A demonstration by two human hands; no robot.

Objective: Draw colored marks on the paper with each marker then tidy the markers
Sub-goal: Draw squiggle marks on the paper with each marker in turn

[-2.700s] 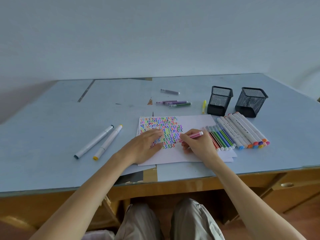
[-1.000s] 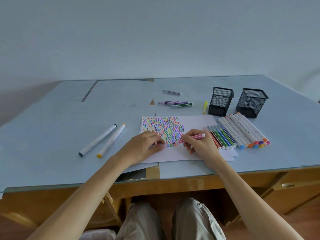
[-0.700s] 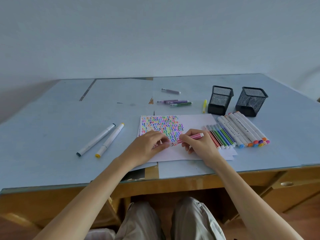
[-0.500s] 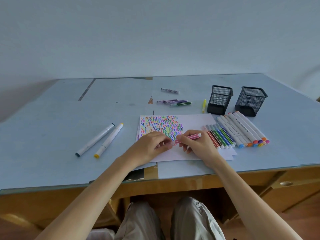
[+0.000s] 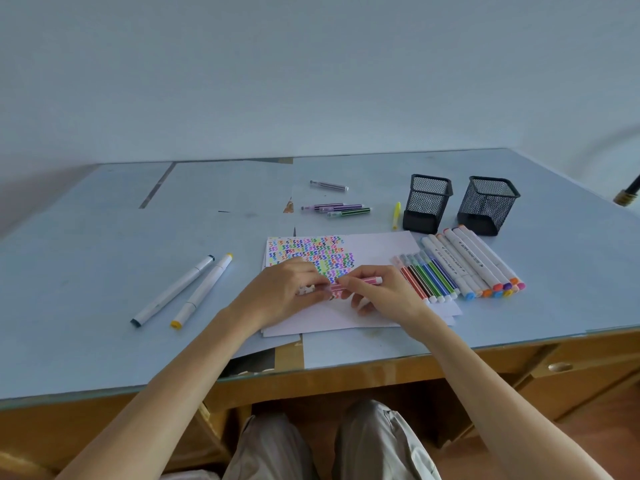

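Spanning most of the view, a pale blue worktop [image 5: 104, 271] is seen, on which a white paper [image 5: 377, 247] is laid near the front edge. The paper's upper left part is filled with close rows of small zigzag marks in many colours, while its right part is left blank. Two black mesh pen holders [image 5: 429, 202] are stood upright beyond the paper's far right corner, set a little apart from each other. A row of capped markers [image 5: 460, 265] is laid side by side at the paper's right edge, thick white-bodied ones to the right and thin striped ones to the left. Two thick white markers [image 5: 183, 289] are laid well to the left of the paper. A pink marker [image 5: 367, 280] is held level over the paper, its white-tipped end pointing right: the right hand [image 5: 384, 292] has its grip pinched round the barrel, and the left hand [image 5: 284, 292] has its grip closed on the marker's left end, where a cap cannot be clearly told.
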